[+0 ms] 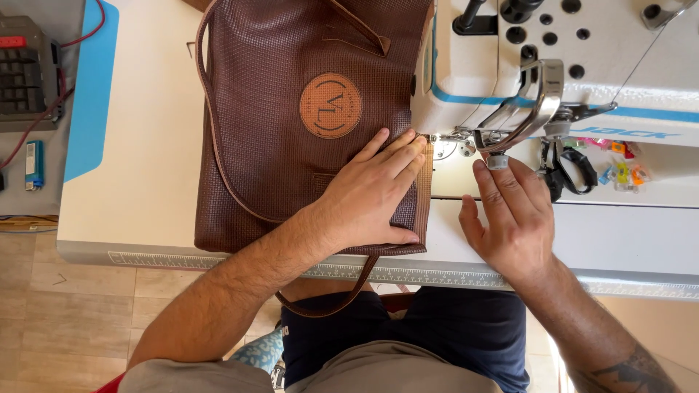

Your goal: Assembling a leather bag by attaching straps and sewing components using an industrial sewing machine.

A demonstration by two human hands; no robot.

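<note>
A brown woven-texture leather bag (291, 124) lies flat on the white desk (145, 160), its right edge pushed up against the needle area of a white industrial sewing machine (582, 65). A round tan patch (330, 105) is fixed on the bag's face, and thin brown straps (218, 160) loop along its left side and hang off the front edge of the desk.

The left hand (378, 193) rests palm-down on the lower right part of the bag, fingers spread flat and reaching to the bag's edge by the presser foot; its grip is open, pressing rather than clasping. The right hand (510, 215) lies on the machine bed just right of the needle, fingers loosely extended, fingertips touching a small knob-like part (498, 161) under the machine head; its grip is also apart, closed on nothing.

Judging from how things lie, the bag looks largely assembled: panels joined, patch on, straps attached. The side edge sits at the needle, so a seam along that edge seems to be the work in hand; how much of it is sewn cannot be told from here.

Black scissors (575, 171) and coloured clips (622, 171) lie behind the right hand. A ruler strip (182, 258) runs along the desk's front edge.
</note>
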